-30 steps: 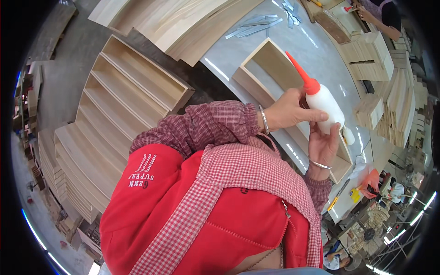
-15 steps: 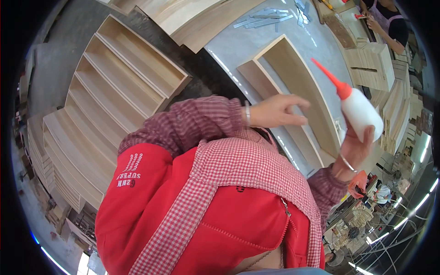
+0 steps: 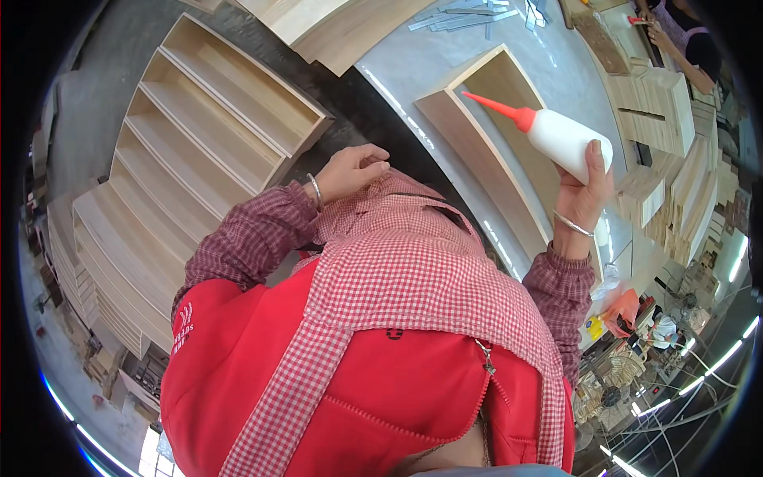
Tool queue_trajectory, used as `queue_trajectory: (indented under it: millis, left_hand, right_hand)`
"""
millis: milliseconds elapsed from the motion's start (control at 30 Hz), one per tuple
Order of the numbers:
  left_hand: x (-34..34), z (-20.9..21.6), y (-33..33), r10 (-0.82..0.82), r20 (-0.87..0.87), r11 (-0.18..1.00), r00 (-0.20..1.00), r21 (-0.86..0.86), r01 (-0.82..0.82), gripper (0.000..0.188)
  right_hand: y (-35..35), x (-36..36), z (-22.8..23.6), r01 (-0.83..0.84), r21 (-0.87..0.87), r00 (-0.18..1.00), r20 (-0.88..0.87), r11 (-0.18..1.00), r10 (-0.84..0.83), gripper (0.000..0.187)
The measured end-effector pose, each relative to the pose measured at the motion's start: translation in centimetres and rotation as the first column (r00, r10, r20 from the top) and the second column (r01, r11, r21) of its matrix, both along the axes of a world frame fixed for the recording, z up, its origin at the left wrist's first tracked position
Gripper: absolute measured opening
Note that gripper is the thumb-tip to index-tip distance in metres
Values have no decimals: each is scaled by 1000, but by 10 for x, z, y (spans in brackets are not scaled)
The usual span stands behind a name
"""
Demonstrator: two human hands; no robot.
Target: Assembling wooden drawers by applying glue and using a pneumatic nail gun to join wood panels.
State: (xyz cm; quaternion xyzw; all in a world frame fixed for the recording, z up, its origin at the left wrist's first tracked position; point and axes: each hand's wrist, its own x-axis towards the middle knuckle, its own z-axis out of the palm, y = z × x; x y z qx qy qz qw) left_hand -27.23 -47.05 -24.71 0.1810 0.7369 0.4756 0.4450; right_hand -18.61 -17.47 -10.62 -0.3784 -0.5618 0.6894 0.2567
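Note:
My right hand (image 3: 584,187) is wrapped round a white squeeze bottle (image 3: 568,139) with a long red pointed nozzle. The bottle is tilted, and its nozzle points left over the far end of a narrow wooden box frame (image 3: 477,151). That frame lies on the grey worktable (image 3: 556,56), below and left of the bottle. My left hand (image 3: 354,171) is at the front of my checked apron, away from the frame. Its fingers are loosely bent, with a gap by the thumb and no object visible in them.
Several shallow wooden boxes (image 3: 230,87) stand in a row at the left. Grey strips (image 3: 461,17) lie at the table's far side. Wooden panels (image 3: 652,111) are stacked at the right, where another person (image 3: 691,48) works. A red plastic bag (image 3: 621,310) is at the lower right.
My left hand has drawn back left from above the frame to my apron. The bottle in my right hand has shifted left, and its nozzle has swung lower, pointing more to the left.

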Motion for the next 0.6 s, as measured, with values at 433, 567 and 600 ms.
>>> queue_trajectory:
  millis: [433, 567, 600]
  left_hand:
    - [0, -6, -1, 24, 19, 992, 1000, -121, -21, 32]
    - [-4, -7, -9, 22, 38, 989, 999, -145, -16, 32]
    - [-5, -7, -12, 21, 43, 988, 999, -153, -15, 32]
  right_hand:
    - [1, -4, -20, -39, 13, 999, 25, 999, 39, 39]
    - [-6, -8, -21, -52, -4, 998, 39, 999, 52, 40]
    - [-8, -9, -21, -56, -8, 998, 43, 998, 56, 40]
